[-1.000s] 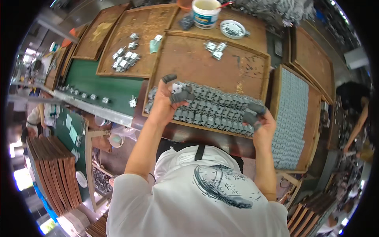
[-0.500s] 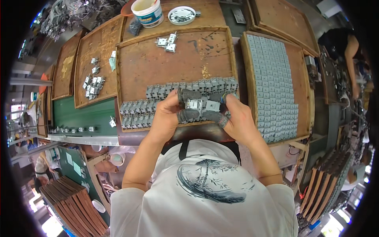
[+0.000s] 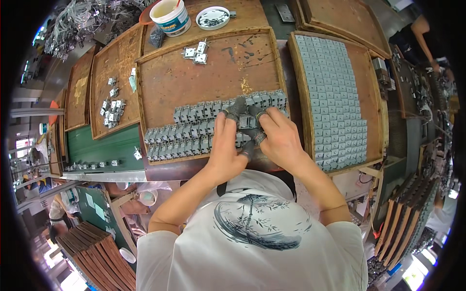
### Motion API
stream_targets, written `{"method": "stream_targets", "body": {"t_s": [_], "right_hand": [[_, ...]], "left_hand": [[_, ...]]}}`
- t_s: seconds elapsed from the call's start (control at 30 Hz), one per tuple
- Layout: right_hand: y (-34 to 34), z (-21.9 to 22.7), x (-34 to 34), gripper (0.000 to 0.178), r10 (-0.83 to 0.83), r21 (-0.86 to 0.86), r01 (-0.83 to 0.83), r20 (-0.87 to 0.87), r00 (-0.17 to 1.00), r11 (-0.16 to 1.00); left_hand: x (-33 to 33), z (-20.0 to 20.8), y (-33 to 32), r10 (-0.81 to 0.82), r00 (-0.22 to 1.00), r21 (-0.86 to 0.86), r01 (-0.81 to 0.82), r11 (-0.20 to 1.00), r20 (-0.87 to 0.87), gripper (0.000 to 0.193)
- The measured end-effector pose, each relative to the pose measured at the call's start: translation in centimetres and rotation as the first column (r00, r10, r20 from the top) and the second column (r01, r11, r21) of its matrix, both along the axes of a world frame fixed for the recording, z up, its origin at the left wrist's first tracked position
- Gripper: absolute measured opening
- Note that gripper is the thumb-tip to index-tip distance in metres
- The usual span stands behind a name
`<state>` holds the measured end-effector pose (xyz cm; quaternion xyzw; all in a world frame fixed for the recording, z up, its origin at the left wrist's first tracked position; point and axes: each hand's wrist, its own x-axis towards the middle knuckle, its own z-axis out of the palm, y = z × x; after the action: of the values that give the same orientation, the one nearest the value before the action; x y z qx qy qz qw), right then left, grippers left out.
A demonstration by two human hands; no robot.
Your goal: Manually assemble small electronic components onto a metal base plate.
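My left hand and my right hand come together over the front right of a wooden-rimmed tray. Dark grey covers wrap the fingertips of both. Between them are small, boxy grey metal units, gripped between finger and thumb on each side and partly hidden by the fingers. They are down among rows of similar units standing close together along the tray's near side. Another row lies just beyond my fingertips. Three loose units rest near the tray's far edge.
On the right, a tray holds many flat grey pieces in tight rows. Left, another tray carries scattered units. A white-and-blue bucket and a round white lid with dark bits sit behind. Green tabletop shows left.
Both hands have lowered the held metal units into the rows at the tray's near side. My left hand has moved right and turned, its fingers now pointing away from me.
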<state>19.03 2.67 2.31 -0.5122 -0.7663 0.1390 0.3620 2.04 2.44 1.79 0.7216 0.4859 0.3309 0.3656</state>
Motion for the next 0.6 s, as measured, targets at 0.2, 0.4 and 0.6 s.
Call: {"method": "stream_targets", "body": {"t_s": [0.2, 0.4, 0.6], "right_hand": [[0.0, 1.5, 0.2, 0.027, -0.027, -0.38, -0.043, -0.176, 0.984, 0.924], [-0.2, 0.1, 1.4, 0.043, 0.016, -0.626, -0.391, -0.517, 0.856, 0.674], [-0.7, 0.7, 1.5, 0.043, 0.058, -0.568, -0.264, -0.354, 0.933, 0.779]], "left_hand": [[-0.3, -1.6, 1.6, 0.002, 0.999, 0.203, -0.013, 0.979, 0.053, 0.063], [-0.2, -0.6, 1.4, -0.235, 0.97, 0.311, 0.205, 0.928, 0.06, 0.067], [-0.6, -0.6, 1.6, -0.317, 0.948, 0.313, 0.298, 0.902, 0.009, 0.067]]}}
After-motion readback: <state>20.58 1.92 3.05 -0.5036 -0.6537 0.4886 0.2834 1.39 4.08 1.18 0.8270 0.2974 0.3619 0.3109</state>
